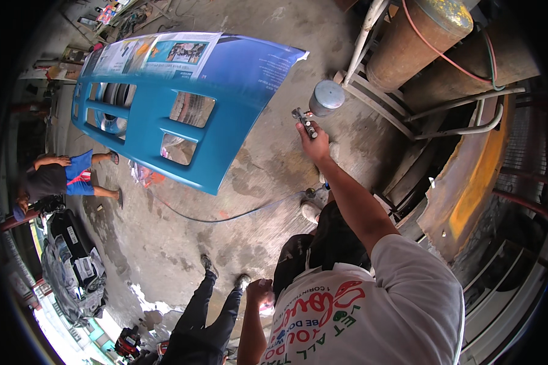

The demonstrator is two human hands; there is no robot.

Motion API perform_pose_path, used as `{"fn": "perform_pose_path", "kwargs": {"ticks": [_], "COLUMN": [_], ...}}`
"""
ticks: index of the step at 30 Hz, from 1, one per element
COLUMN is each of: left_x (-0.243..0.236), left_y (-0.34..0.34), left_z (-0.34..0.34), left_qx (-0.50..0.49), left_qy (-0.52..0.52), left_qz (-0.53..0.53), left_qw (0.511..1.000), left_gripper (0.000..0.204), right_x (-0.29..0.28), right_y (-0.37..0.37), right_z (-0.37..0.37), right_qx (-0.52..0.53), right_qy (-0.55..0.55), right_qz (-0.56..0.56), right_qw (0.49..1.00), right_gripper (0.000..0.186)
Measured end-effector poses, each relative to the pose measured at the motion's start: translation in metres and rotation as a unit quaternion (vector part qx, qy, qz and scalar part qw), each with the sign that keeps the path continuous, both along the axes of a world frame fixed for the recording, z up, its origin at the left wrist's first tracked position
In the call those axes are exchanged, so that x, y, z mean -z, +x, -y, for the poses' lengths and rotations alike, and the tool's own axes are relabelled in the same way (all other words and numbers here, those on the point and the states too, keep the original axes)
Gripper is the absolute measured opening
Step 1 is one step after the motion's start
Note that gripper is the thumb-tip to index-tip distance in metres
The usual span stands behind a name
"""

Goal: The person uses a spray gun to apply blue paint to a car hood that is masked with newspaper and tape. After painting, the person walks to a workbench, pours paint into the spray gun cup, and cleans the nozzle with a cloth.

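Observation:
My right hand (315,145) is wrapped round a spray gun (308,123) at the end of my outstretched arm. A grey-blue round paint cup (327,98) sits on the gun, beyond my fingers. To its left stands a glossy teal vehicle panel (146,131) with several rectangular openings. Printed paper sheets (182,53) cover its far, upper edge. The gun is apart from the panel. Low beside my hip is my left hand (260,292), its fingers curled; something pale shows below it, too unclear to name.
A hose (225,219) curves over the stained concrete floor. Large rusty cylinders (417,45) stand in a metal-pipe frame (463,131) at the far right. A person (61,176) in blue shorts is at the left, near a motorcycle (73,261); another person's dark-trousered legs (204,316) are nearby.

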State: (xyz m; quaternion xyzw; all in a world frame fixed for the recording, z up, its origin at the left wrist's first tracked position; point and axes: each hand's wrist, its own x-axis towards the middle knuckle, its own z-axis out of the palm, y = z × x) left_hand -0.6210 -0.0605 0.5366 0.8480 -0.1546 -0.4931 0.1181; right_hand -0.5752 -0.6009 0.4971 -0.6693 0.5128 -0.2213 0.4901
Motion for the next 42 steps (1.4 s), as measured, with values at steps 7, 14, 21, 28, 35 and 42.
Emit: {"fn": "perform_pose_path", "kwargs": {"ticks": [7, 14, 21, 28, 35, 42], "left_x": [0.011, 0.019, 0.050, 0.066, 0.064, 0.049], "left_y": [-0.009, -0.032, -0.087, -0.121, -0.144, -0.141], "left_z": [-0.028, -0.038, -0.081, -0.094, -0.105, -0.097], "left_qx": [-0.043, -0.055, -0.067, -0.134, -0.144, -0.205], "left_qy": [-0.070, -0.057, -0.025, -0.023, -0.040, 0.054], "left_qz": [-0.028, 0.001, 0.008, -0.005, 0.038, -0.056], "left_qw": [0.996, 0.997, 0.997, 0.991, 0.988, 0.976], "left_gripper": [0.036, 0.036, 0.043, 0.044, 0.046, 0.047], "right_x": [0.012, 0.000, -0.008, -0.011, -0.018, -0.021], "right_y": [-0.012, -0.021, -0.015, -0.023, -0.006, 0.016], "right_z": [-0.029, -0.046, -0.075, -0.187, -0.266, -0.222], "right_qx": [-0.095, -0.123, -0.099, -0.215, -0.323, -0.239], "right_qy": [0.037, 0.063, -0.034, -0.003, 0.028, 0.029], "right_qz": [0.046, 0.063, -0.008, 0.045, 0.074, 0.115], "right_qw": [0.994, 0.988, 0.994, 0.976, 0.943, 0.964], "right_gripper": [0.042, 0.045, 0.036, 0.037, 0.040, 0.038]}}
